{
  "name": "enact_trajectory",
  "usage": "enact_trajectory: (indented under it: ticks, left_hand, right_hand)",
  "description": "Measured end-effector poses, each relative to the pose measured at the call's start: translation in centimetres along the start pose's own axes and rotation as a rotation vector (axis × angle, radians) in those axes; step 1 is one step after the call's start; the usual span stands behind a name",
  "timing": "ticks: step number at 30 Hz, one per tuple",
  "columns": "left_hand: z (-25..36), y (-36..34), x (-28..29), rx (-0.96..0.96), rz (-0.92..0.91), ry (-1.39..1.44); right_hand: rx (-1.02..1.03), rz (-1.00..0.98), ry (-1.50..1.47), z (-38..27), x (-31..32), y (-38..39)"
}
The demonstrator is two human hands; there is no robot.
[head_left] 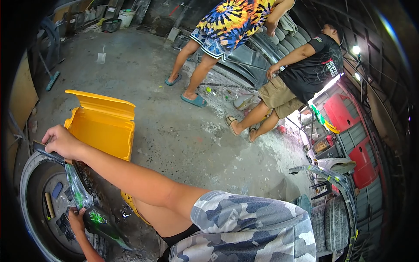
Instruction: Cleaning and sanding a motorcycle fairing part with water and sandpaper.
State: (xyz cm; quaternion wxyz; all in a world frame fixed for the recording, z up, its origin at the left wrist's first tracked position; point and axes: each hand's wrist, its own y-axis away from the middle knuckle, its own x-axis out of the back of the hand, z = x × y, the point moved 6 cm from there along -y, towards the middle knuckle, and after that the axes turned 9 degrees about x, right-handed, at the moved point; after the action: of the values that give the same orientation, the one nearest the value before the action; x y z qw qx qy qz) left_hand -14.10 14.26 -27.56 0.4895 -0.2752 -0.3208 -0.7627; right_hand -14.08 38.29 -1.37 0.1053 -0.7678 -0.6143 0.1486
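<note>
Our left fingers (77, 217) hold the dark panel (107, 230); our right fingers (51, 133) curl over the dark block (49, 153), best kept level beneath them.

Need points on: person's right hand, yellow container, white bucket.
Right hand (62, 142): head view, back of the hand.
Yellow container (102, 131): head view, inner wall.
White bucket (126, 20): head view, outer side.

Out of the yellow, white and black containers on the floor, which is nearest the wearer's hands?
The yellow container, its lid raised, just beyond the right hand; the white bucket and black tub stand much farther away.
</note>
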Motion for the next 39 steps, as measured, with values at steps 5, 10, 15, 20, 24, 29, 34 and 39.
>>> enact_trajectory:
  ticks: [5,10,15,20,24,29,34,39]
  left_hand:
    - [-1.5,-0.9,-0.4,0.006,-0.074,0.12]
    - [0.6,0.2,0.1,0.067,-0.07,0.049]
    - [0.6,0.3,0.0,0.072,-0.01,-0.029]
    - [-0.1,-0.2,-0.1,0.09,-0.005,-0.002]
    - [-0.8,-0.4,-0.1,0.035,-0.017,0.068]
    - [-0.2,0.2,-0.1,0.051,-0.03,0.079]
    - [0.4,0.5,0.1,0.072,-0.038,-0.017]
    - [-1.1,0.0,-0.7,0.057,-0.044,-0.095]
  right_hand:
    - [0.003,-0.012,-0.002,0.0,-0.1,-0.1]
    - [-0.016,-0.007,-0.031,0.3,0.2,-0.1]
    - [-0.022,-0.015,-0.02,0.3,-0.1,-0.2]
    - [-0.017,-0.011,-0.01,0.1,0.3,-0.1]
    - [-0.037,0.004,-0.006,-0.1,0.4,0.0]
    - [-0.037,-0.019,-0.012,-0.5,0.0,0.2]
    - [-0.037,-0.021,-0.002,-0.6,0.0,0.3]
    - [-0.039,-0.037,-0.01,-0.5,-0.3,0.3]
